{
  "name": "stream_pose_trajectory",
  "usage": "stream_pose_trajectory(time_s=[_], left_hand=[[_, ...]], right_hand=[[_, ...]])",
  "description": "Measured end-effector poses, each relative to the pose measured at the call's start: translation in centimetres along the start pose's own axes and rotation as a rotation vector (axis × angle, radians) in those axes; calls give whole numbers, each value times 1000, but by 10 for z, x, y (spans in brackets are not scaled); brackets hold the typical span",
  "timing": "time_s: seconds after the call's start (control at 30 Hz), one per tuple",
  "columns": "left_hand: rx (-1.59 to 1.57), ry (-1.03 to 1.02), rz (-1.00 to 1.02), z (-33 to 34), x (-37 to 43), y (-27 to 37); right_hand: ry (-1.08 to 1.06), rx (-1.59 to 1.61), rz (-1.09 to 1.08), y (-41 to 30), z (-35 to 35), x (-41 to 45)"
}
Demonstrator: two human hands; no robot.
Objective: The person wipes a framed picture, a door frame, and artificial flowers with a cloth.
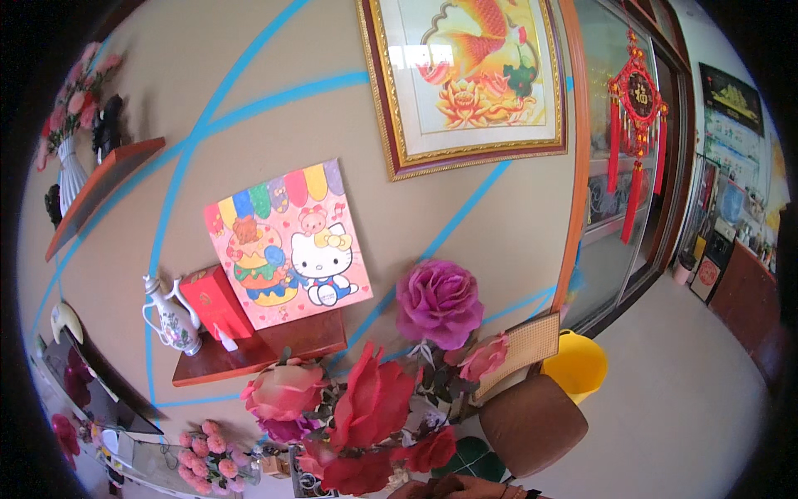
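Part of my right hand [464,488], with a band at the wrist, shows at the bottom edge, just below the bouquet of large artificial flowers. Its fingers are mostly cut off, so whether it grips anything is hidden. My left hand is out of view. Close above the hand are red artificial roses [374,405]. A pink-and-cream rose [285,392] sits to their left. On the right, a purple bloom [440,304] rises above a smaller pink rose [486,357]. The lower part of the bouquet runs out of the picture.
A brown-seated chair [533,424] stands beside a yellow bucket [576,365]. The wall shelf [262,349] holds a painted porcelain ewer [171,315], a red box [215,299] and a cartoon picture [290,246]. At left are a television [93,387] and pink flowers [206,458].
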State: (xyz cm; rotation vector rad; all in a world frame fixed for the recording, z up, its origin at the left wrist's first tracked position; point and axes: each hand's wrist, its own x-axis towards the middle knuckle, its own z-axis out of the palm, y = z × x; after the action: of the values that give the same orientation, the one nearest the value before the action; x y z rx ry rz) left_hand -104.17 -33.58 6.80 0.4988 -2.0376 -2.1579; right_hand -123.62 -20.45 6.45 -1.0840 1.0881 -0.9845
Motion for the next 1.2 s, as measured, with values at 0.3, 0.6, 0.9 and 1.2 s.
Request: stream_pose_trajectory(time_s=[0.3,0.6,0.9,1.2], left_hand=[[-146,150,38,35,27,41],[-309,348,27,50,27,59],[-397,775,-65,87,-25,43],[-484,949,-8,108,-50,38]], right_hand=[[-215,-82,-15,-50,-69,-5],[399,228,-573,-255,-233,-47],[1364,-497,-1076,-433,-425,39],[1198,-830,-1010,-470,-307,126]])
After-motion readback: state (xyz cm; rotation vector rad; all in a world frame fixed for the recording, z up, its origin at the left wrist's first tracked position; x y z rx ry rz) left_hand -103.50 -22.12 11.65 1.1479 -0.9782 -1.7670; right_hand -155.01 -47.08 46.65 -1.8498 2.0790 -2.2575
